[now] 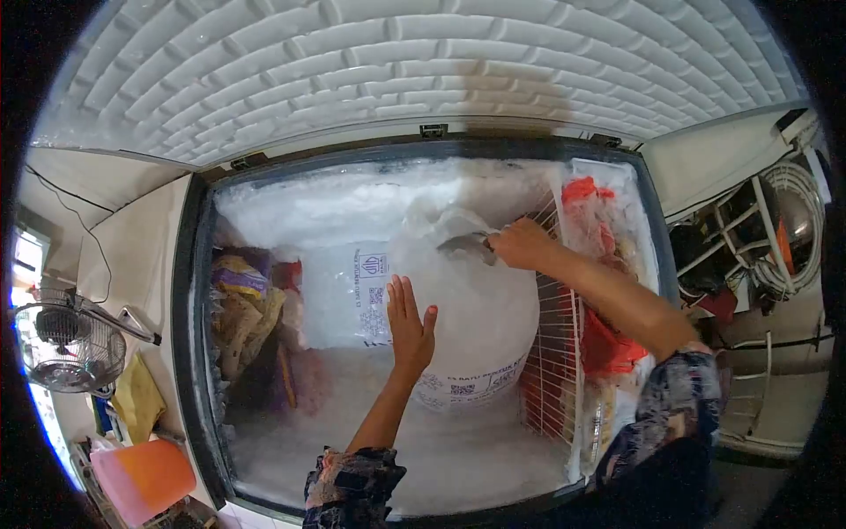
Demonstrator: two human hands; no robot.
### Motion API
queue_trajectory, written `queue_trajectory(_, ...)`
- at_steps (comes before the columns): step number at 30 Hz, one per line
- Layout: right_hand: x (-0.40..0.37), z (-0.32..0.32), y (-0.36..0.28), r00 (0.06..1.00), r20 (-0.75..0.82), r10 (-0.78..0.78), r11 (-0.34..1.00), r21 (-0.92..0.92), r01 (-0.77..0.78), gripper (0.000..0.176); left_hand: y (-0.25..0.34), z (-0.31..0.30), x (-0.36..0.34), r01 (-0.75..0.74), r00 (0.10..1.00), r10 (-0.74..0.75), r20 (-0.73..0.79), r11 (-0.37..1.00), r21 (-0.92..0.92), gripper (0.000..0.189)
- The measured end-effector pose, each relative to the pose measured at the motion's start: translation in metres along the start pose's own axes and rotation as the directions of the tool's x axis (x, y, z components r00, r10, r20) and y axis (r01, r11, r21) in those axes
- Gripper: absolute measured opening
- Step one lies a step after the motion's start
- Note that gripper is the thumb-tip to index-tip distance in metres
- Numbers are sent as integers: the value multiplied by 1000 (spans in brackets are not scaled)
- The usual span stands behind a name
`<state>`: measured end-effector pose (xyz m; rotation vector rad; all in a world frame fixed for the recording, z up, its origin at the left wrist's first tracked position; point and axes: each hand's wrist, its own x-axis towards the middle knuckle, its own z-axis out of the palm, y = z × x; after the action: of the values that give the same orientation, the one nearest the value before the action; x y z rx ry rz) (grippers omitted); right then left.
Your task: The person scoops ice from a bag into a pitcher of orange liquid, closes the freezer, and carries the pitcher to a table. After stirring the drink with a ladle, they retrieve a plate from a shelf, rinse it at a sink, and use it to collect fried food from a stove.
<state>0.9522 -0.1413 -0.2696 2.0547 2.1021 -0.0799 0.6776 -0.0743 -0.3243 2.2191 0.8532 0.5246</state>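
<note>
A chest freezer (196, 353) stands open in front of me, thick with frost inside. In it is a bulging white ice bag (480, 322) with blue print, its mouth open toward the back. My right hand (524, 244) is wrapped round the handle of a metal scoop (467, 247), whose curved blade lies at the bag's mouth, partly hidden by plastic. My left hand (411, 328) rests along the bag's left side, fingers stretched out and holding nothing. Just left of that hand lies a second printed ice bag (333, 286).
A white wire divider (551, 353) borders the bag on the right, with red plastic bags (608, 339) beyond it. Wrapped packages (247, 304) fill the left end. Outside stand a fan (66, 344) and an orange container (145, 476). A brick-patterned panel (423, 62) rises behind.
</note>
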Motion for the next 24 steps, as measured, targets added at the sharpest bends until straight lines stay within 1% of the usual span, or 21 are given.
queue_trajectory(1,0,6,2,1000,1,0,1000,4,0,18,-1,2,-1,2,1000,-2,2,1000,2,69)
queue_trajectory(3,0,15,5,999,31,43,991,124,-46,20,-4,4,0,-24,1000,24,-17,999,26,70)
queue_trajectory(4,-6,9,9,999,32,40,991,129,-44,20,-5,3,0,-20,1000,21,-14,999,30,70)
queue_trajectory(6,-24,-5,18,993,95,-62,946,323,28,24,-5,1,-2,-37,999,37,-5,999,15,69)
queue_trajectory(9,-27,-6,0,986,140,-90,954,297,45,25,-3,1,-3,-43,999,43,1,998,40,68)
queue_trajectory(13,-10,10,-8,987,143,-79,961,275,37,28,-1,4,-1,-50,999,51,-3,994,95,66)
queue_trajectory(15,-14,7,-10,958,277,-79,931,363,-28,31,-1,-1,1,-62,998,61,8,997,45,60)
queue_trajectory(16,-18,6,-9,958,277,-81,929,369,-28,31,0,-5,3,-59,998,59,13,997,50,60)
queue_trajectory(18,-24,2,-4,950,296,-98,925,379,-23,35,3,-12,16,-59,997,62,-36,996,70,50)
queue_trajectory(19,-23,-3,-3,949,299,-99,925,379,-23,35,11,-15,27,-56,998,59,-35,996,67,50)
queue_trajectory(21,-24,-9,-5,945,322,-64,880,464,-98,38,27,-16,41,-149,988,149,-37,989,5,45)
queue_trajectory(22,-25,-6,-5,944,324,-58,881,461,-104,38,27,-11,41,-153,988,153,-36,988,0,45)
queue_trajectory(24,-23,-2,-6,939,340,-54,861,491,-129,40,27,1,43,-318,945,302,127,940,126,36)
